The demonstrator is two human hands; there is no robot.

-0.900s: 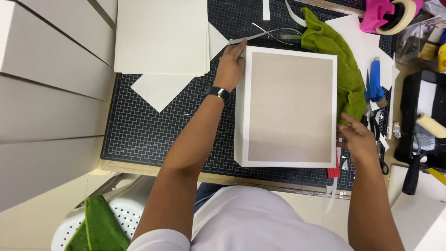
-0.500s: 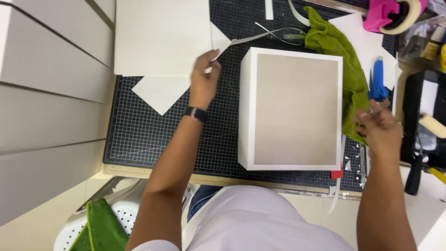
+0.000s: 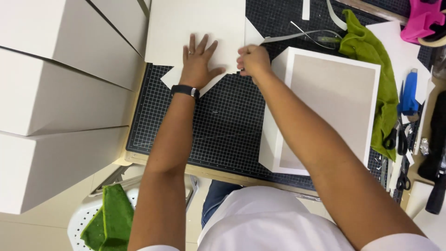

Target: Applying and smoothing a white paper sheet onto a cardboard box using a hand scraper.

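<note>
My left hand lies flat, fingers spread, on the stack of white paper sheets at the far edge of the cutting mat. My right hand, which was beside the box a moment ago, has crossed over and now pinches the sheets' near right corner; both hands have left the box. One white-rimmed box sits on the mat's right side, one green cloth beyond it, three white boxes stacked off the left edge.

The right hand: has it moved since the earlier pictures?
Yes. The right hand has crossed leftward over the white box, from beside the green cloth to the cream sheets.
</note>
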